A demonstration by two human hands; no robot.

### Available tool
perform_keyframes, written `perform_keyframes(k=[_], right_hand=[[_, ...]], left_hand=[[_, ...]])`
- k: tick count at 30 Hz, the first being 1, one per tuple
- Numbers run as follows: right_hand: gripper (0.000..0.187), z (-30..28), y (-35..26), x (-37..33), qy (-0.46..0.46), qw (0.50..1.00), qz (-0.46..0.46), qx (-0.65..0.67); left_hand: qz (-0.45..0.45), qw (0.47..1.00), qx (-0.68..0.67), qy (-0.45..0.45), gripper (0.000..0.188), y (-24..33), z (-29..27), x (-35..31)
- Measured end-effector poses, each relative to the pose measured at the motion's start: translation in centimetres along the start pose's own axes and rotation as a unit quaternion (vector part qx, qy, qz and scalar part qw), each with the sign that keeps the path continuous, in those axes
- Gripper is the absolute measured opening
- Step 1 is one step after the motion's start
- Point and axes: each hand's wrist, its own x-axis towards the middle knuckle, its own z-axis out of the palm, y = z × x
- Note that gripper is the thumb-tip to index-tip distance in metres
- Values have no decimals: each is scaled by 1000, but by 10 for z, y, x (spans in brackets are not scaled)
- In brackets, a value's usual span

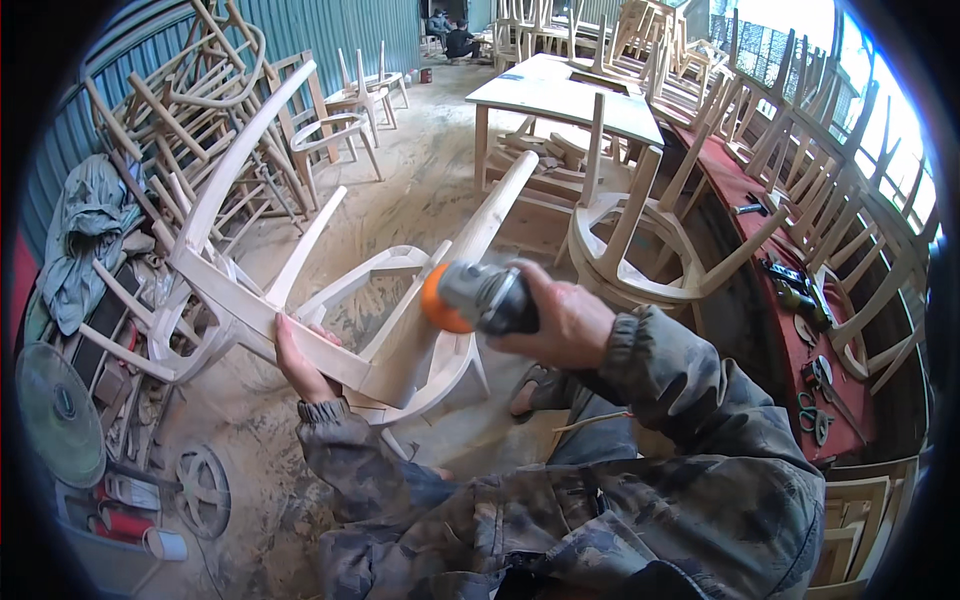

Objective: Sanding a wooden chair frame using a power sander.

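Observation:
In front of me a pale wooden chair frame (335, 362) is tilted, with its legs pointing up and away. My left hand (303, 362) is wrapped round its near rail, with the thumb on top and the other fingertips showing behind. A handheld power sander (485, 297) with an orange pad is in my right hand (578, 318), its fingers closed round the dark body. The pad is at the frame's right side, by the base of a leg; motion blurs the tool, so contact cannot be made out. Beneath the frame, another wooden seat frame (455, 380) shows partly.
To the right, a red-topped bench (835, 425) carries scissors (808, 412), hand tools and chair frames. A white-topped table (550, 95) stands ahead. Chair frames (190, 120) are piled at the left wall, above a fan (60, 415). Another upturned chair frame (640, 280) stands right of centre.

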Motion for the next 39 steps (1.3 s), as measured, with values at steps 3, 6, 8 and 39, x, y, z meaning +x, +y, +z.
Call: perform_keyframes(k=[3, 6, 8, 39], right_hand=[[84, -8, 27, 10, 78, 996, 41, -3], [84, -2, 40, 13, 103, 992, 54, 39], [81, 5, 28, 4, 113, 990, 35, 74], [80, 36, 78, -49, 182, 928, 117, 303]], left_hand=[[-4, 1000, 3, -5, 35, 1, 1, 4], [0, 1000, 14, 0, 36, 2, 0, 5], [4, 1000, 24, 8, 37, -5, -3, 13], [-18, 997, 62, -40, 62, -3, -52, 4]])
